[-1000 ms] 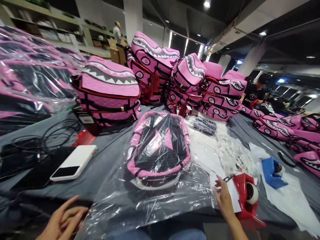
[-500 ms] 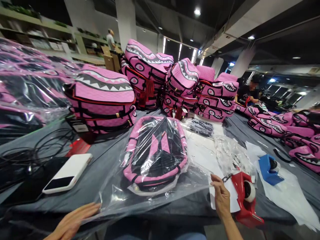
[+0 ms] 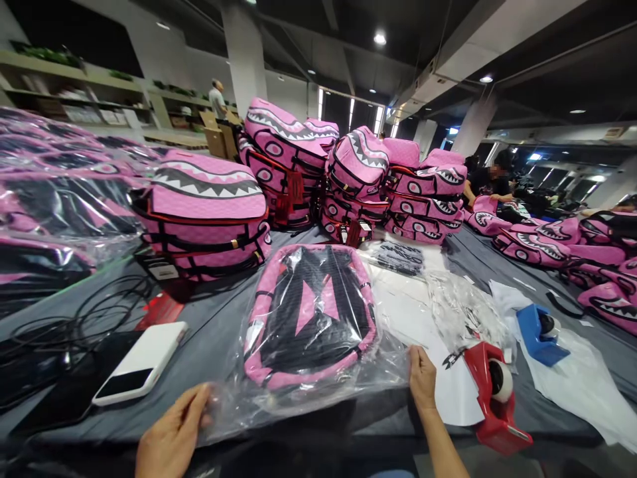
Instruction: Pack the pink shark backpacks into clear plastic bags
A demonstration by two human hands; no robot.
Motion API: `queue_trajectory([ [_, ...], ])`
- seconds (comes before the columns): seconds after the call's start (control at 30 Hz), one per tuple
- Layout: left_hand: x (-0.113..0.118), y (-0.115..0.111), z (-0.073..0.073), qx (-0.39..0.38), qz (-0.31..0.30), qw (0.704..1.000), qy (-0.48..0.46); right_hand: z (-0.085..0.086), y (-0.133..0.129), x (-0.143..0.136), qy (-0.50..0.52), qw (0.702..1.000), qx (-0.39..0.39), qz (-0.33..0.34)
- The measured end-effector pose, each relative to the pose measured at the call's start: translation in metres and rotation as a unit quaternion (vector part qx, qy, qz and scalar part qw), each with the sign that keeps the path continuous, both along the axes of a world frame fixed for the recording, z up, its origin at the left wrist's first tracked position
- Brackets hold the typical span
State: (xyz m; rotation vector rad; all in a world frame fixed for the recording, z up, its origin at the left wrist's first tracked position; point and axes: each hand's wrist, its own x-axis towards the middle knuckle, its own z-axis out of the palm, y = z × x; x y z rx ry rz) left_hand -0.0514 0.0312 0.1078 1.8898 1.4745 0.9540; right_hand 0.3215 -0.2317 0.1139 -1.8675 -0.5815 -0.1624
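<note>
A pink and black backpack (image 3: pixel 311 315) lies inside a clear plastic bag (image 3: pixel 293 401) on the grey-covered table, straps down out of sight. At the bag's near left corner, my left hand (image 3: pixel 176 425) pinches the plastic between thumb and fingers. My right hand (image 3: pixel 423 377) has its fingers closed on the bag's near right corner. The loose plastic edge stretches between both hands, in front of the backpack.
Pink backpacks (image 3: pixel 204 212) stand stacked behind; bagged ones (image 3: pixel 70 206) are at left. A white power bank (image 3: pixel 142 364) and cables lie left. Right are a red tape dispenser (image 3: pixel 490 398), a blue one (image 3: pixel 540 335), scissors (image 3: pixel 454 358) and plastic. A person (image 3: pixel 492 182) works at far right.
My left hand has moved right and up and closed on the bag's corner. My right hand has shifted slightly left. The loose plastic is drawn closer around the backpack, and the view has tilted up.
</note>
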Motion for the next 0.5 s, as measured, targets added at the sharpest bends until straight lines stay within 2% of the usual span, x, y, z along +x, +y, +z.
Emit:
queue_trajectory([
  [0.07, 0.011, -0.006, 0.007, 0.158, -0.022, 0.986, 0.056, 0.002, -0.004, -0.001, 0.004, 1.000, -0.016, 0.007],
  [0.13, 0.031, -0.016, 0.016, 0.281, -0.123, 0.948, 0.087, 0.007, -0.005, -0.001, 0.006, 1.000, -0.025, 0.013],
  [0.2, 0.057, -0.028, 0.024, 0.325, -0.257, 0.905, 0.092, 0.013, -0.003, -0.001, 0.005, 1.000, -0.025, 0.016],
  [0.27, 0.080, -0.038, 0.030, 0.291, -0.347, 0.888, 0.076, 0.019, 0.001, -0.002, 0.003, 1.000, -0.020, 0.017],
  [0.33, 0.095, -0.043, 0.033, 0.230, -0.380, 0.894, 0.053, 0.022, 0.002, -0.002, 0.002, 1.000, -0.013, 0.021],
  [0.43, 0.099, -0.043, 0.041, 0.149, -0.416, 0.897, 0.028, 0.017, -0.004, 0.000, 0.006, 1.000, -0.006, 0.027],
  [0.5, 0.097, -0.043, 0.048, 0.117, -0.440, 0.890, 0.022, 0.004, -0.009, 0.008, 0.013, 1.000, -0.006, 0.014],
])
